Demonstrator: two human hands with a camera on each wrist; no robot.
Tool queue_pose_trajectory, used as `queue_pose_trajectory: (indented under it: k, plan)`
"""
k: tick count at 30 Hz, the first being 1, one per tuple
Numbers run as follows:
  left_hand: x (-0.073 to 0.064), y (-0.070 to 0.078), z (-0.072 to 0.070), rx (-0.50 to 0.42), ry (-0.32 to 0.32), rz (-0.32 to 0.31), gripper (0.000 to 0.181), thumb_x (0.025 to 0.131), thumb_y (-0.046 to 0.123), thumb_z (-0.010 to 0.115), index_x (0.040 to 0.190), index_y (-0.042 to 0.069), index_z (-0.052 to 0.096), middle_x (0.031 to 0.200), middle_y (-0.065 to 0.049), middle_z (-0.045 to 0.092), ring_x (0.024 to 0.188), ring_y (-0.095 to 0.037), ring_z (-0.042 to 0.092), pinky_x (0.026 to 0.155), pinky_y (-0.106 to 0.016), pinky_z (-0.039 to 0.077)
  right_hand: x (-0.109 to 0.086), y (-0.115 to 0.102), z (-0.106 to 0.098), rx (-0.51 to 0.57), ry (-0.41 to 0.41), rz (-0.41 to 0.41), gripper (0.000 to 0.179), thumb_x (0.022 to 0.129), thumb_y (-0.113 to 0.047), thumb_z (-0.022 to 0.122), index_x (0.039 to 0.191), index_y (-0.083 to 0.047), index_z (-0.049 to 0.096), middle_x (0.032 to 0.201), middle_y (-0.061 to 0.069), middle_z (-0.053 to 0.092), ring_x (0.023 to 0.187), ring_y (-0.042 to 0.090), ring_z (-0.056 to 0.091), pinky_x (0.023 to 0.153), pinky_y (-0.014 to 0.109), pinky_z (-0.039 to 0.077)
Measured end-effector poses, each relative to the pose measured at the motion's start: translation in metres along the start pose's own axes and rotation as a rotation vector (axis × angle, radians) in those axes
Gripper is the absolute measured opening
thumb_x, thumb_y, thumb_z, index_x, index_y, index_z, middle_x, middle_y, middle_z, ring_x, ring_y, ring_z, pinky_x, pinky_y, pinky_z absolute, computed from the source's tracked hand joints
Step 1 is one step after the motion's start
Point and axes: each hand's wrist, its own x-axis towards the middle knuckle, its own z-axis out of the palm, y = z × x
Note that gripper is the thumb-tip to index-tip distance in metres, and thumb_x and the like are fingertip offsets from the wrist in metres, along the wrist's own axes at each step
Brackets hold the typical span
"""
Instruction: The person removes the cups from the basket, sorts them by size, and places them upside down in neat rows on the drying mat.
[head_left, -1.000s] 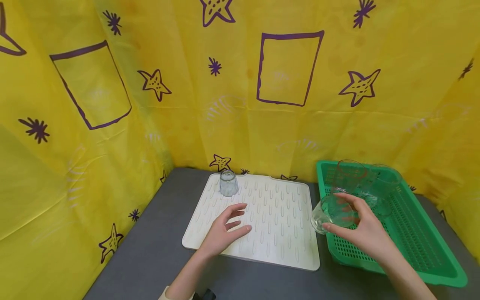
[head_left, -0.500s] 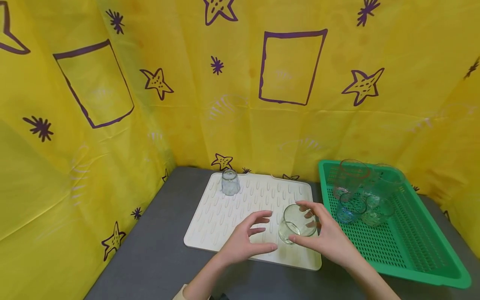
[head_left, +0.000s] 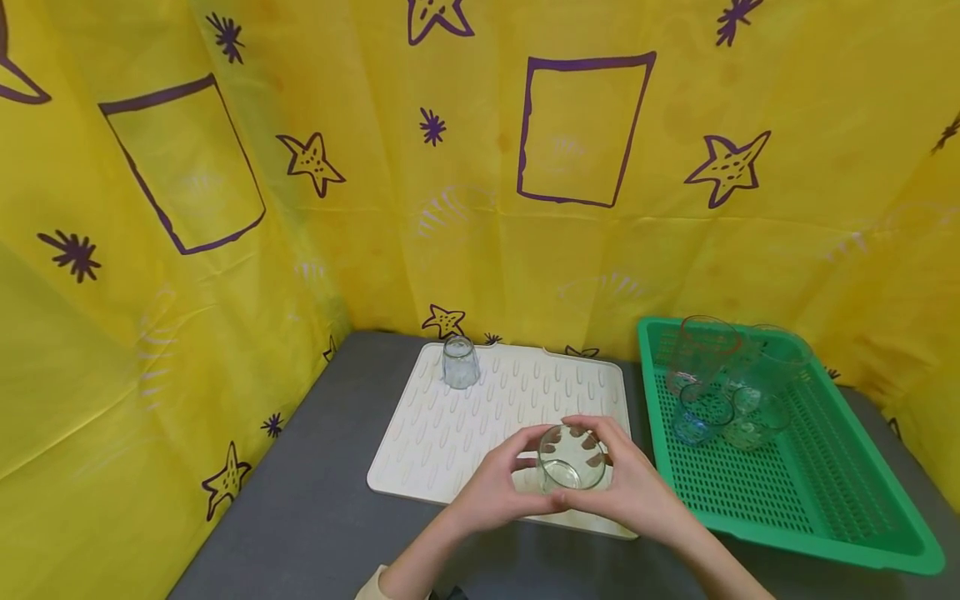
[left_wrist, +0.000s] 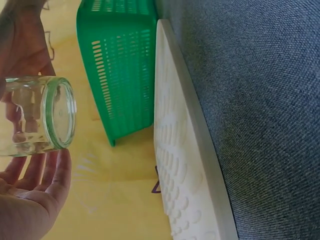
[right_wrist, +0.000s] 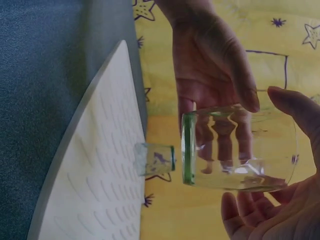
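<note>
Between both hands a clear drinking glass point(head_left: 570, 460) is held upright, mouth up, above the front of the white drying mat point(head_left: 450, 450). My left hand point(head_left: 501, 483) curves round its left side, and my right hand point(head_left: 626, 479) grips its right side; the thumbs meet at the near side. In the left wrist view the thick base of the glass point(left_wrist: 61, 114) hangs clear of the mat. The right wrist view shows fingers of the left hand point(right_wrist: 212, 65) through the glass wall point(right_wrist: 240, 150).
A small glass point(head_left: 461, 363) stands upside down at the mat's back left. At right, a green basket point(head_left: 847, 467) holds several glasses, including a blue one point(head_left: 699, 418) and a tall red-rimmed one point(head_left: 697, 358). A yellow curtain point(head_left: 375, 250) hangs behind the grey table point(head_left: 300, 492).
My right hand has carried the glass left from the basket to above the mat. My left hand has moved right and now holds the glass too.
</note>
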Motion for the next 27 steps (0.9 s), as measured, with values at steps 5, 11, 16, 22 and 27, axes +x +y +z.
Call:
queue_pose_trajectory:
  k: [5, 11, 16, 22, 27]
  plan:
    - [-0.001, -0.001, 0.001, 0.016, 0.01, 0.008, 0.07, 0.078, 0.02, 0.083, 0.139, 0.015, 0.049, 0.133, -0.004, 0.058, 0.124, -0.026, 0.052, 0.1, -0.035, 0.045, -0.001, 0.001, 0.002, 0.034, -0.002, -0.008, 0.078, 0.067, -0.043, 0.088, 0.134, -0.032, 0.049, 0.123, -0.003, 0.053, 0.108, 0.017, 0.052, 0.088, 0.038, 0.048]
    - [-0.002, -0.003, 0.001, -0.032, 0.067, -0.011, 0.071, 0.076, 0.018, 0.085, 0.138, 0.017, 0.049, 0.13, 0.002, 0.058, 0.123, -0.022, 0.053, 0.099, -0.034, 0.046, -0.005, 0.01, 0.0, 0.137, -0.002, -0.001, 0.08, 0.071, -0.034, 0.088, 0.138, -0.029, 0.046, 0.126, -0.006, 0.05, 0.109, 0.017, 0.047, 0.089, 0.035, 0.05]
    - [-0.003, -0.004, 0.0, -0.2, 0.107, -0.039, 0.072, 0.079, 0.008, 0.081, 0.141, 0.013, 0.045, 0.135, -0.007, 0.055, 0.125, -0.025, 0.05, 0.099, -0.033, 0.046, -0.008, 0.02, 0.001, 0.21, -0.008, 0.006, 0.077, 0.073, -0.023, 0.088, 0.138, -0.025, 0.046, 0.128, -0.001, 0.05, 0.111, 0.023, 0.045, 0.09, 0.034, 0.05]
    - [-0.002, -0.005, 0.002, -0.383, 0.076, -0.023, 0.073, 0.081, 0.004, 0.077, 0.143, 0.004, 0.037, 0.14, -0.019, 0.046, 0.129, -0.03, 0.046, 0.1, -0.035, 0.046, -0.008, 0.026, 0.01, 0.239, 0.002, 0.01, 0.071, 0.075, -0.021, 0.086, 0.136, -0.021, 0.049, 0.124, 0.003, 0.053, 0.109, 0.018, 0.047, 0.09, 0.033, 0.05]
    - [-0.003, -0.005, 0.005, -0.442, 0.056, -0.016, 0.073, 0.083, 0.006, 0.076, 0.143, 0.002, 0.035, 0.141, -0.02, 0.044, 0.13, -0.031, 0.045, 0.099, -0.035, 0.046, -0.009, 0.025, 0.016, 0.271, 0.008, 0.057, 0.068, 0.075, -0.022, 0.086, 0.133, -0.019, 0.051, 0.124, 0.007, 0.054, 0.112, 0.021, 0.05, 0.09, 0.034, 0.05]
